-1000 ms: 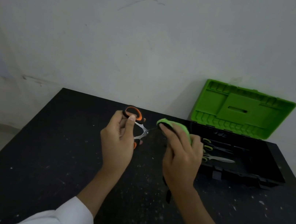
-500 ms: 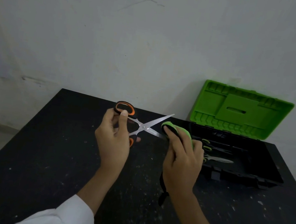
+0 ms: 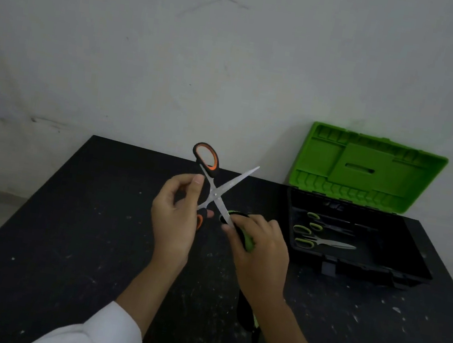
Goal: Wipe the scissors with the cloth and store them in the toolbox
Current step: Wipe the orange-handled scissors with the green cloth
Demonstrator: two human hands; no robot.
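Orange-and-black-handled scissors (image 3: 217, 192) are held in the air above the black table, blades spread wide into an X. My left hand (image 3: 176, 216) grips the lower handle, and the upper handle loop sticks up free. My right hand (image 3: 259, 246) holds a green-and-black cloth (image 3: 247, 240) and pinches it round the lower blade near its tip. A tail of the cloth hangs down below my right wrist. The toolbox (image 3: 352, 266) stands open at the right, black tray and raised green lid (image 3: 366, 168).
Three green-handled scissors (image 3: 324, 238) lie inside the toolbox tray. The black table (image 3: 63, 235) is speckled with pale flecks. A white wall rises directly behind the table and toolbox. The table's left edge drops to the floor.
The scissors' blades have spread from nearly closed to a wide X and tilted more upright. My right hand with the cloth has slid down along the lower blade.
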